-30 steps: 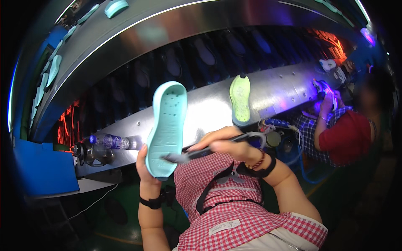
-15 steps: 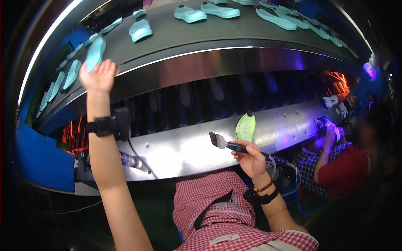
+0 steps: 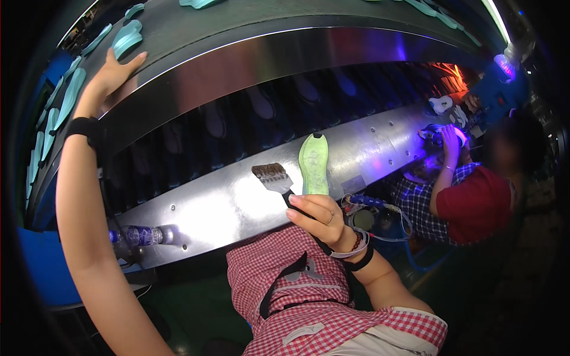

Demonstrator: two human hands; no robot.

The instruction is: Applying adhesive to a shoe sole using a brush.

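My left hand point(image 3: 117, 74) reaches to the edge of the dark conveyor belt, back of the hand up, thumb and fingers apart. Just beyond its fingertips lies a teal shoe sole point(image 3: 126, 39); I cannot tell whether they touch. In my right hand point(image 3: 323, 216) is a flat brush point(image 3: 274, 181) with dark bristles and a black handle, bristles pointing left and away from me. Behind that hand, a light green shoe sole point(image 3: 313, 160) rests on the metal shelf point(image 3: 208, 213), its near end hidden by the fingers.
Several more teal soles point(image 3: 72, 95) line the belt point(image 3: 249, 13). Under its metal side, dark sole shapes point(image 3: 261, 104) show in a dim opening. A clear bottle point(image 3: 142, 235) lies on the shelf at left. A co-worker in a red sleeve point(image 3: 475, 202) handles a shoe under purple light.
My view has shifted, so belt and shelf sit higher and further left. My left hand has turned from palm up to back up. My right hand, knuckles now up, still holds the brush.
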